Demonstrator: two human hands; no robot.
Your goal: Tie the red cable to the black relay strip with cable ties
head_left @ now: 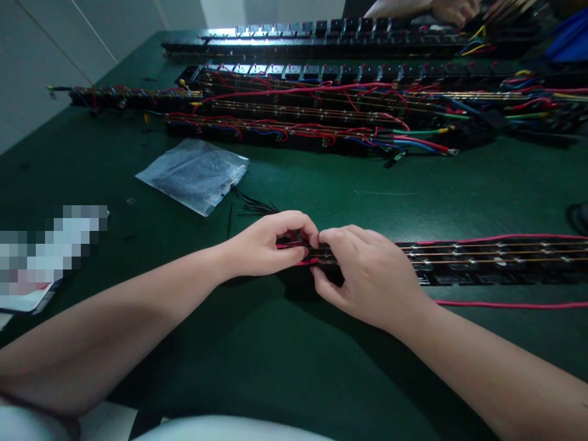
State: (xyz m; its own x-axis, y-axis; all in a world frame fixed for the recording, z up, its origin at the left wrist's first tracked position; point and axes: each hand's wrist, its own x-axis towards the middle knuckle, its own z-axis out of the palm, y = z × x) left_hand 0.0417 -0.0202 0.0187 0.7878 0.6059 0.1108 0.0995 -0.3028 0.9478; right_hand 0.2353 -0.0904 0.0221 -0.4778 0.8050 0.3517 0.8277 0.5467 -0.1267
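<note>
Plastic bag, black ties poking out, left hand, right hand, both pinching wired strip

Dark green table across most of frame. Upper centre: several black wired bars, red, blue and green leads, copper-coloured rods running lengthwise. Behind them, near top edge: long black rail, row of squarish plates. Left of centre: clear plastic bag, thin black strips at its right corner. Left edge: flat pale object, pixelated. Top right corner: blue item.
</note>
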